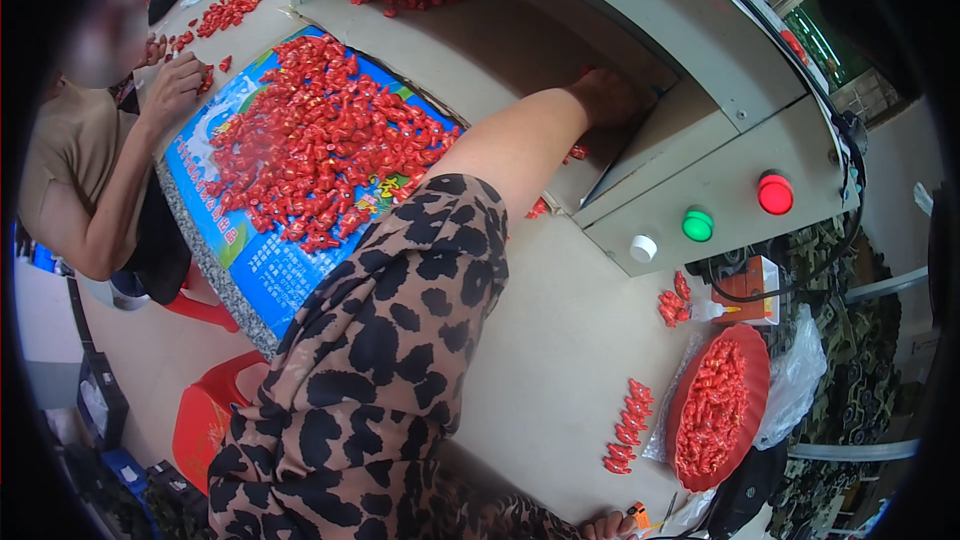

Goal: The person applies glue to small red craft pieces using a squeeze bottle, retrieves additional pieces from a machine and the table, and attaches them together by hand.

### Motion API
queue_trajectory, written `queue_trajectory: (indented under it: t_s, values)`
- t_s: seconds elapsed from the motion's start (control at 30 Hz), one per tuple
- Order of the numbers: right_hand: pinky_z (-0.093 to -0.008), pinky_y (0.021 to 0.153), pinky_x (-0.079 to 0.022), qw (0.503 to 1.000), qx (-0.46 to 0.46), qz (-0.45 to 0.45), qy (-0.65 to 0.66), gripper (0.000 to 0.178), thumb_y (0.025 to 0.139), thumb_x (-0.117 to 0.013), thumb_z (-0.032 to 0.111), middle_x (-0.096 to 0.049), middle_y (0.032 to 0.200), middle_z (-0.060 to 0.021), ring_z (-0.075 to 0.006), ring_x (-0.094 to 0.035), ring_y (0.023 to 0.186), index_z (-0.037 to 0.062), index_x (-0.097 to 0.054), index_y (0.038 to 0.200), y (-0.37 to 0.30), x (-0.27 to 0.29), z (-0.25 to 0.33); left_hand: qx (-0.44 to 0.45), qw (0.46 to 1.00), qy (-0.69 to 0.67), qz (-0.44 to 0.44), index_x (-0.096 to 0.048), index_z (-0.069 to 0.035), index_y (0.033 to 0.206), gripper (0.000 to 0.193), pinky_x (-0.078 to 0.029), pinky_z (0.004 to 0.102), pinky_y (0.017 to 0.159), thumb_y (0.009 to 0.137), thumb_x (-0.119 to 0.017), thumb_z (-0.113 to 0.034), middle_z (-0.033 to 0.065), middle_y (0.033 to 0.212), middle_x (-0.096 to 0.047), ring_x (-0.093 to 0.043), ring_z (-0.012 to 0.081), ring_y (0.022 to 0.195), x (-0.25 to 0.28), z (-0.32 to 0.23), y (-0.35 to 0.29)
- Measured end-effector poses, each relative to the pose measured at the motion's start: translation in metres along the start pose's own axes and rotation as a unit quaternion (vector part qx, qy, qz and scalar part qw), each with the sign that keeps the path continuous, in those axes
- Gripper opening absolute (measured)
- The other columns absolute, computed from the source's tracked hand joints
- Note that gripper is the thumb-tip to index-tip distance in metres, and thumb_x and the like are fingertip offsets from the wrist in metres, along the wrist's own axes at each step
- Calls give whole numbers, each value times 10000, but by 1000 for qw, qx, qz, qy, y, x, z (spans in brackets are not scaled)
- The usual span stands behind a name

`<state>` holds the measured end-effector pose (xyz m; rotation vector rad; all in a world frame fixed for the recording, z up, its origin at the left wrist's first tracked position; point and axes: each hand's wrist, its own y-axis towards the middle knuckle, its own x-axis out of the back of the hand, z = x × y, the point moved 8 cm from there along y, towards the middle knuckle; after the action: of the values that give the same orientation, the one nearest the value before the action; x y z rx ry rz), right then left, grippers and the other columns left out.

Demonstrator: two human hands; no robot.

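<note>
Apparently reaching, the left hand [605, 97] is inside the grey box [630, 12]; red pieces [320, 140] cover the blue sheet [268, 285]. Neither its nor the right hand's [610, 526] finger state can be told; withdrawing likely needs clearing the edge.

We stretch our left arm [385, 325] far forward and to the right, sleeved to about the elbow, the forearm [520, 145] bare. Our left hand [606, 97] sits in shadow, its grip unreadable. Our right hand [610, 526] shows low at the view's edge, partly cut off, visible fingers [598, 528] bent.
</note>
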<state>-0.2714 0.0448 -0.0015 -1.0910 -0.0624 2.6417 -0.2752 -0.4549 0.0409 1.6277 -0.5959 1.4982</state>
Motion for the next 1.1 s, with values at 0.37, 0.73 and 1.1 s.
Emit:
queue_trajectory:
  t_s: [0.37,0.73,1.1]
  values:
    - [-218,505,-293,992,-53,108,27,167,811,-520,237,-401,629,11,-81,-364,555,101,-440,756,45,-4,-27,16,998,-41,-49,-612,-52,845,235,-469,361,695,788,-411,-158,143,891,-594,-584,273,831,20,-13,-5]
    - [-218,504,-293,994,-41,102,-6,167,811,-520,239,-400,629,11,-79,-364,552,100,-442,763,34,1,-9,20,999,-24,-25,-616,-69,832,240,-455,358,736,783,-401,-163,148,908,-587,-567,263,878,-2,3,8]
    - [-218,502,-293,995,-32,83,-43,167,811,-520,241,-399,630,11,-78,-364,550,98,-443,770,8,-5,11,87,986,-138,-16,-607,-51,861,225,-462,342,691,757,-447,-171,150,904,-587,-580,271,804,-20,43,33]
